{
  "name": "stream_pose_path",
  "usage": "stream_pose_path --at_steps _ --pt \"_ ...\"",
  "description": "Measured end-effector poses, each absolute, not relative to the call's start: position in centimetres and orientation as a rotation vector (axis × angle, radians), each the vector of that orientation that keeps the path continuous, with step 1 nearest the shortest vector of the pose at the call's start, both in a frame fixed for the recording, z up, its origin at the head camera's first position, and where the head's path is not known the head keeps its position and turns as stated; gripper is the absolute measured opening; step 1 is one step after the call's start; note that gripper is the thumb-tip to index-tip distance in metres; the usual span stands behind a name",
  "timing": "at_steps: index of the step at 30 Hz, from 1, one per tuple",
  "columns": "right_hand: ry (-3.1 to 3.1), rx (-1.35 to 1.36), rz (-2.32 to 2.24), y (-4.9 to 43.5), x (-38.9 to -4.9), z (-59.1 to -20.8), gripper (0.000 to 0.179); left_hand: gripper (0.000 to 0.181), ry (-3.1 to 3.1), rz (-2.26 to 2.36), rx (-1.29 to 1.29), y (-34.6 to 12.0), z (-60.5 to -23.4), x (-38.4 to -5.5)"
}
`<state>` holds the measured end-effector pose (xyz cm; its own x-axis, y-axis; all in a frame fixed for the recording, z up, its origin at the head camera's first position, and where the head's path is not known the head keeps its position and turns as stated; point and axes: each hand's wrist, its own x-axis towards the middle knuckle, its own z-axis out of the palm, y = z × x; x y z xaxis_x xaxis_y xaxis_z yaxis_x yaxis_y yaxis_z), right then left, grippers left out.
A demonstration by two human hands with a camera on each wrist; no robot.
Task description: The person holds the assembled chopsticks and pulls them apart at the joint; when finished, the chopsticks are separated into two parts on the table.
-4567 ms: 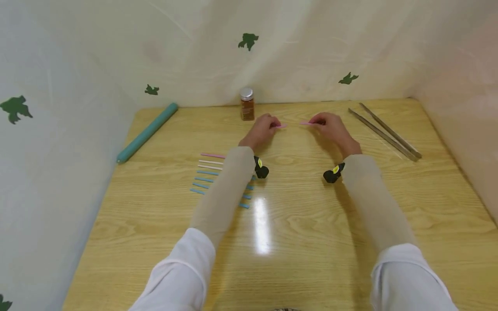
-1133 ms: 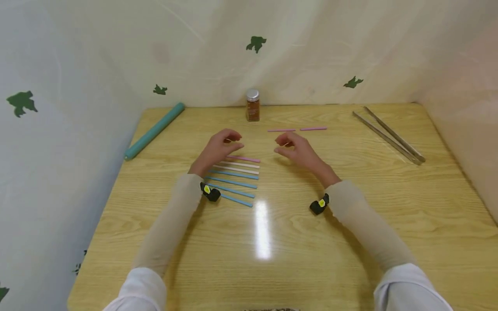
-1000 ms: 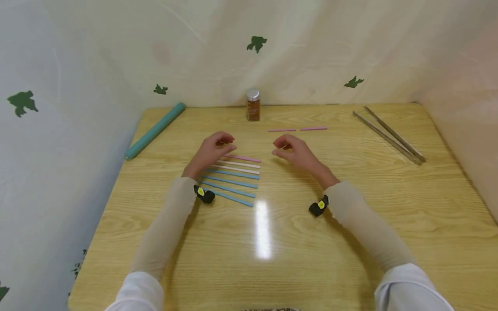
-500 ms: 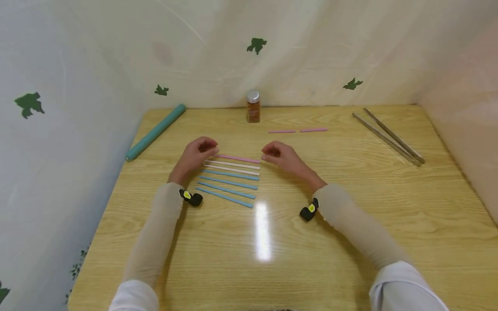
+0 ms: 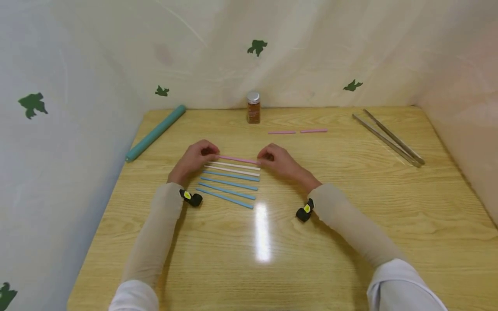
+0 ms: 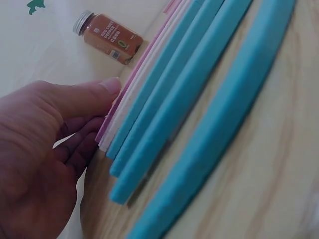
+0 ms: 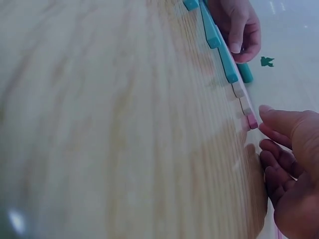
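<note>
A long pink stick (image 5: 237,160) lies at the far side of a row of sticks on the table. My left hand (image 5: 196,156) is at its left end; in the left wrist view the thumb (image 6: 107,88) and fingers pinch the stick near that end. At the right end is my right hand (image 5: 278,160), its fingers loosely bent. The right wrist view shows its thumb (image 7: 271,114) just beside the pink tip, not closed on it. Nearer me lie two white sticks (image 5: 233,166) and several blue sticks (image 5: 229,186).
Two short pink sticks (image 5: 282,132) lie end to end behind the row. A jar of red pepper (image 5: 253,110) with a silver lid stands at the back. A teal cylinder (image 5: 155,134) lies left, metal tongs (image 5: 389,140) right. Pale curtains (image 5: 311,52) surround the table.
Both hands earlier held short pink pieces at the back; these now lie on the table. The hands came nearer, the left moving left, to the two ends of the long pink stick.
</note>
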<state>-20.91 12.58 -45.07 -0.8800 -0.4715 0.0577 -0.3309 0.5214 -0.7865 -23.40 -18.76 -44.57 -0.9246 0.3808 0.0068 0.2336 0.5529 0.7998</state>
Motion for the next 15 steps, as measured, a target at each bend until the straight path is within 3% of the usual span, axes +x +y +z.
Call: stream_pose_path --at_steps 15 --pt "2.676 -0.766 -1.154 11.94 -21.0 -44.88 0.013 0.012 2.695 1.114 0.672 -18.32 -44.28 -23.6"
